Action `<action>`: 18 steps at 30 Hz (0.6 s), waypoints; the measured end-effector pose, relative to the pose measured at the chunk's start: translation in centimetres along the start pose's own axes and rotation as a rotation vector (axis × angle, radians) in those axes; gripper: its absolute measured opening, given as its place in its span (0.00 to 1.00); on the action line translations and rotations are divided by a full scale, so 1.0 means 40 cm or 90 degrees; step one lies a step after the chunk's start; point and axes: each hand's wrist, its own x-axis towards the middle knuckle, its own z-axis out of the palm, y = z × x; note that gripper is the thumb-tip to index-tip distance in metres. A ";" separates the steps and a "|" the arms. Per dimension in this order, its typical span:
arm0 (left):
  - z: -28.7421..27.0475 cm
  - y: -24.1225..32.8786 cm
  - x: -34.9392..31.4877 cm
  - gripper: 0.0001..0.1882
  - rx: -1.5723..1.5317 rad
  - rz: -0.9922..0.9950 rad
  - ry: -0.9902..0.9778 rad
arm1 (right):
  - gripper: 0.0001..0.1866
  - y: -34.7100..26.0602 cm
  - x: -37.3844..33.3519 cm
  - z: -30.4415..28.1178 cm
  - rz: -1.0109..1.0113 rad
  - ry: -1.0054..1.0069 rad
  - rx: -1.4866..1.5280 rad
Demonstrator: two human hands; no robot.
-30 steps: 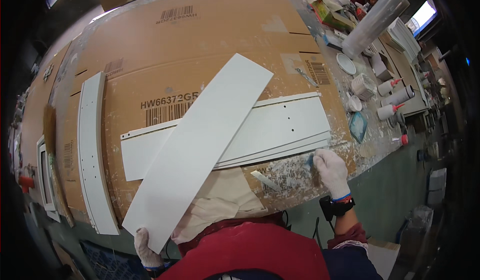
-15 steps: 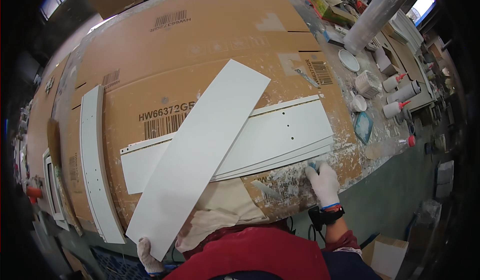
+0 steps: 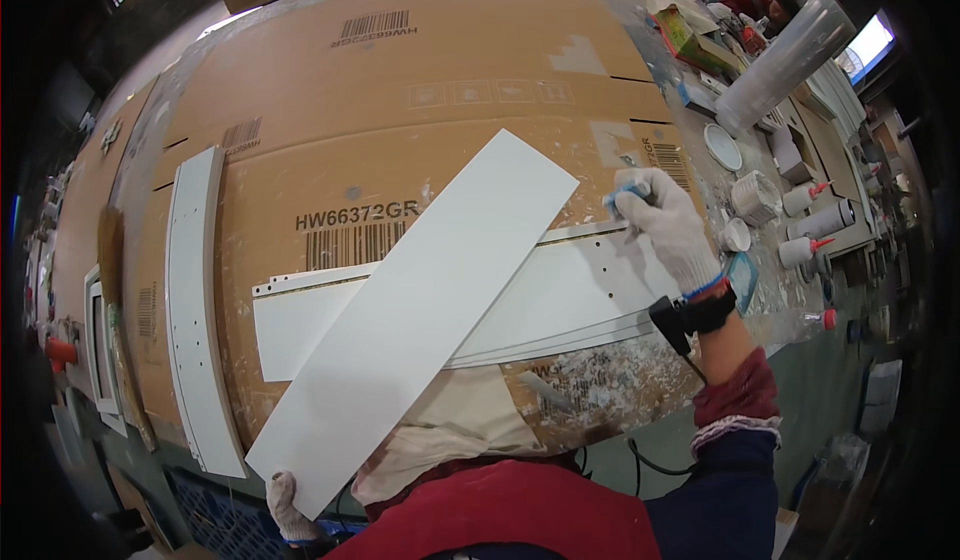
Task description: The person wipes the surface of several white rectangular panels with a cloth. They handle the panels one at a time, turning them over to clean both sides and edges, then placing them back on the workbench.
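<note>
A long white panel [image 3: 440,290] lies diagonally over a stack of white boards [image 3: 530,305]. My gloved left hand [image 3: 287,505] grips the near-left end of the panel, some of its fingers hidden underneath. My gloved right hand [image 3: 668,215] is closed around a small blue piece, perhaps a pad or cloth [image 3: 627,196]. It hovers above the right end of the stack, just right of the panel's far end. The boards have small dark holes and a brownish groove along one edge.
Cardboard [image 3: 480,100] covers the table. Another white board [image 3: 195,310] and a brush [image 3: 110,260] are at the left. Glue bottles [image 3: 800,198], a white tub [image 3: 757,198] and a clear plastic roll [image 3: 785,60] stand at the right. A beige cloth [image 3: 460,425] hangs by the near edge.
My right hand has risen from the table's near right edge, moving away from me with the blue piece to beside the panel's far end. My left hand keeps its grip.
</note>
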 end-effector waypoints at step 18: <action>-0.006 -0.024 -0.002 0.15 -0.047 -0.007 0.093 | 0.10 0.015 0.160 0.030 -0.097 0.022 -0.402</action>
